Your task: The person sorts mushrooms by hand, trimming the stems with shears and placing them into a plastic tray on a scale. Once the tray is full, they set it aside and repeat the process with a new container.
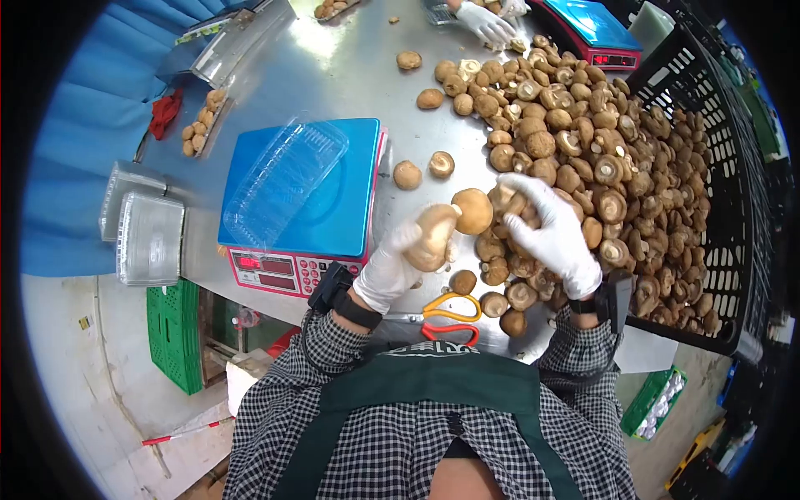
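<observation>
My left hand [385,268], in a white glove, is closed around a large pale shiitake mushroom [434,237] with its underside partly showing. Just beyond it, a rounder brown shiitake [473,212] sits between my two hands. My right hand [552,231], also gloved, has its thumb and fingers curved about a shiitake mushroom [506,201] at the edge of the big heap [575,150]. Two loose shiitakes [407,175] lie beyond my left hand. Scissors [454,316] with orange and red handles rest close to my apron.
On the left, a blue-topped scale [354,158] carries a clear plastic tray [287,183]. Stacked clear trays [150,240] stand at the table's left edge, near a filled tray [202,125]. A black crate [733,192] borders the heap. Across the table, another person's gloved hand [487,23] is near a second scale [592,25].
</observation>
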`<state>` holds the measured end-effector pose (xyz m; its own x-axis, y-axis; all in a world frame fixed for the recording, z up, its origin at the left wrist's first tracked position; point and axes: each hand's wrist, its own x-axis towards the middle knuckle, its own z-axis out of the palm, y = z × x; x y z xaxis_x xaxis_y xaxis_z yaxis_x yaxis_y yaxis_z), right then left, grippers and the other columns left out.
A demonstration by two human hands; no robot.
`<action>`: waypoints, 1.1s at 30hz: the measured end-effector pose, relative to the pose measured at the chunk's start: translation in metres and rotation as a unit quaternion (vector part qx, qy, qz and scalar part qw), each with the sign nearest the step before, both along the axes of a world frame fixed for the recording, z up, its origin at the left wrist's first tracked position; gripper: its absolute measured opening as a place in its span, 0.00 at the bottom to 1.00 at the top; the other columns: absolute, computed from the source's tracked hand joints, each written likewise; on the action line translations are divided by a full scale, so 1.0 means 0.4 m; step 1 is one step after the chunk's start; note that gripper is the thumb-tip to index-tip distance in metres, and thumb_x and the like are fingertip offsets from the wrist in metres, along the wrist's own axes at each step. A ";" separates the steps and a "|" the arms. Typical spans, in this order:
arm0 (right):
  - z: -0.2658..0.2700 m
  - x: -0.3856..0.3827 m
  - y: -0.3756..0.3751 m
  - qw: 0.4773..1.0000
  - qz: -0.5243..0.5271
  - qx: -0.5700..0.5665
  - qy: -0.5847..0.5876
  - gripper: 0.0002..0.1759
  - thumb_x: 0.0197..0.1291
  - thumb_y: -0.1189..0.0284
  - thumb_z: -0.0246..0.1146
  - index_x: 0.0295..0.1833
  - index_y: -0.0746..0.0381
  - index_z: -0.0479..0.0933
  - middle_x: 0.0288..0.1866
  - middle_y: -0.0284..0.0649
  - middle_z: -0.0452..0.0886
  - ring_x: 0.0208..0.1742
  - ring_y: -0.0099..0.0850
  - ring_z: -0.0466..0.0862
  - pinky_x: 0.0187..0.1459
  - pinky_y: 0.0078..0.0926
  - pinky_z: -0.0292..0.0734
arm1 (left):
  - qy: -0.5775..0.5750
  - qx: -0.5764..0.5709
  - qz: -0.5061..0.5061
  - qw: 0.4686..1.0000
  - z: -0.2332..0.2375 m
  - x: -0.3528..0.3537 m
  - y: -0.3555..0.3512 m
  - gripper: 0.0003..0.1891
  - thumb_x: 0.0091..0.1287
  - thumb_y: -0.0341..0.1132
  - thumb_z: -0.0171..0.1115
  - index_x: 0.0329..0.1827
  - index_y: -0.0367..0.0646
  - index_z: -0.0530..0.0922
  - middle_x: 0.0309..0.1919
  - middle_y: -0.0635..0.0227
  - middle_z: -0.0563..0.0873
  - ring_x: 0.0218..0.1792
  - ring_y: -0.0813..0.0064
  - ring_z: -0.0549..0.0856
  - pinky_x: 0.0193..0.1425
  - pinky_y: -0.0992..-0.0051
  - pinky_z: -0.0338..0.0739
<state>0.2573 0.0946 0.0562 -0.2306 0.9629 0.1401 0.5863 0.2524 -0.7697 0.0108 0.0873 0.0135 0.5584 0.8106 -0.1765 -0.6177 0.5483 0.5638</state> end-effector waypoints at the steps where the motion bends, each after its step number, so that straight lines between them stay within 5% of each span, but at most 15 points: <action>1: 0.007 -0.016 -0.010 1.000 0.003 -0.013 -0.006 0.26 0.57 0.70 0.63 0.64 0.52 0.74 0.55 0.41 0.79 0.55 0.42 0.82 0.58 0.32 0.78 | 0.120 0.083 -0.013 0.989 0.016 -0.002 0.001 0.33 0.61 0.51 0.63 0.64 0.38 0.71 0.45 0.61 0.81 0.42 0.73 0.82 0.41 0.77 0.76; 2: 0.003 -0.024 -0.015 0.999 0.026 -0.015 -0.012 0.28 0.56 0.70 0.63 0.65 0.52 0.72 0.55 0.42 0.79 0.55 0.43 0.82 0.57 0.32 0.78 | 0.237 0.163 -0.026 0.957 0.038 -0.001 0.001 0.31 0.61 0.47 0.64 0.64 0.39 0.72 0.47 0.62 0.80 0.44 0.75 0.81 0.44 0.77 0.77; 4: 0.004 -0.047 -0.028 0.999 0.023 -0.037 0.012 0.30 0.55 0.71 0.63 0.67 0.51 0.71 0.56 0.42 0.78 0.53 0.44 0.83 0.54 0.33 0.79 | 0.251 0.182 -0.033 0.950 0.075 0.007 -0.010 0.29 0.58 0.39 0.65 0.63 0.42 0.73 0.50 0.63 0.80 0.51 0.74 0.80 0.53 0.75 0.77; 6: -0.018 -0.054 -0.031 1.000 0.027 -0.009 -0.003 0.33 0.55 0.70 0.65 0.69 0.49 0.69 0.56 0.43 0.78 0.51 0.44 0.84 0.52 0.33 0.80 | 0.312 0.373 0.027 0.873 0.070 0.015 -0.012 0.28 0.57 0.27 0.67 0.64 0.42 0.73 0.59 0.64 0.76 0.62 0.72 0.76 0.68 0.71 0.71; 8: -0.021 -0.072 -0.038 0.999 0.018 -0.010 0.033 0.37 0.54 0.66 0.69 0.71 0.48 0.67 0.54 0.44 0.78 0.49 0.43 0.84 0.50 0.33 0.81 | 0.333 0.377 0.008 0.864 0.074 0.004 -0.016 0.28 0.58 0.28 0.68 0.64 0.41 0.73 0.63 0.63 0.74 0.66 0.70 0.72 0.70 0.71 0.68; 11: -0.044 -0.092 -0.064 1.000 -0.009 -0.025 0.000 0.42 0.53 0.60 0.72 0.74 0.43 0.65 0.54 0.45 0.77 0.39 0.37 0.85 0.44 0.32 0.81 | 0.263 0.191 -0.035 0.945 0.073 -0.009 -0.032 0.26 0.61 0.30 0.66 0.64 0.39 0.72 0.58 0.64 0.78 0.59 0.74 0.78 0.66 0.73 0.73; 14: -0.079 -0.115 -0.095 0.998 -0.020 -0.037 -0.039 0.43 0.54 0.58 0.72 0.75 0.42 0.64 0.55 0.45 0.76 0.35 0.35 0.85 0.40 0.31 0.81 | 0.249 0.073 -0.082 0.962 0.042 -0.017 -0.058 0.30 0.61 0.43 0.65 0.65 0.40 0.71 0.55 0.66 0.79 0.57 0.76 0.78 0.65 0.74 0.71; 16: -0.085 -0.119 -0.107 0.999 -0.014 -0.030 -0.039 0.41 0.55 0.60 0.72 0.75 0.43 0.64 0.52 0.44 0.77 0.36 0.36 0.85 0.39 0.31 0.81 | 0.264 0.059 -0.066 0.960 0.042 -0.018 -0.077 0.29 0.60 0.40 0.66 0.64 0.40 0.72 0.55 0.66 0.78 0.58 0.76 0.77 0.64 0.74 0.71; 20: -0.098 -0.120 -0.111 0.998 -0.018 -0.066 -0.005 0.37 0.56 0.62 0.70 0.72 0.49 0.68 0.48 0.44 0.77 0.39 0.39 0.84 0.41 0.32 0.80 | 0.335 0.207 -0.031 0.919 0.047 -0.017 -0.090 0.28 0.56 0.33 0.72 0.62 0.42 0.76 0.64 0.58 0.73 0.66 0.67 0.73 0.72 0.70 0.64; 22: -0.125 -0.119 -0.111 0.999 -0.035 -0.006 -0.016 0.34 0.56 0.64 0.70 0.70 0.54 0.70 0.46 0.44 0.76 0.42 0.39 0.84 0.44 0.32 0.80 | 0.443 0.370 -0.015 0.816 0.046 -0.020 -0.093 0.30 0.54 0.35 0.74 0.62 0.46 0.76 0.69 0.53 0.70 0.72 0.61 0.68 0.74 0.65 0.60; 27: -0.142 -0.117 -0.104 0.998 -0.029 -0.017 0.059 0.27 0.64 0.68 0.64 0.69 0.58 0.70 0.54 0.41 0.78 0.45 0.33 0.83 0.49 0.30 0.78 | 0.483 0.450 0.007 0.751 0.073 -0.022 -0.089 0.32 0.50 0.41 0.79 0.60 0.50 0.78 0.69 0.50 0.69 0.70 0.51 0.70 0.73 0.59 0.64; 29: -0.115 -0.110 -0.099 0.930 -0.050 -0.265 0.249 0.26 0.67 0.69 0.62 0.69 0.59 0.69 0.60 0.38 0.76 0.54 0.28 0.79 0.56 0.26 0.75 | 0.521 0.455 0.005 0.722 0.079 -0.026 -0.090 0.31 0.48 0.44 0.80 0.57 0.49 0.79 0.69 0.51 0.70 0.67 0.48 0.74 0.69 0.58 0.69; 33: -0.119 -0.096 -0.117 0.890 -0.028 -0.291 0.350 0.29 0.67 0.68 0.63 0.70 0.66 0.66 0.65 0.39 0.73 0.66 0.26 0.69 0.68 0.26 0.63 | 0.558 0.488 -0.007 0.671 0.101 -0.027 -0.092 0.30 0.49 0.44 0.79 0.55 0.48 0.79 0.69 0.53 0.70 0.64 0.49 0.76 0.65 0.60 0.73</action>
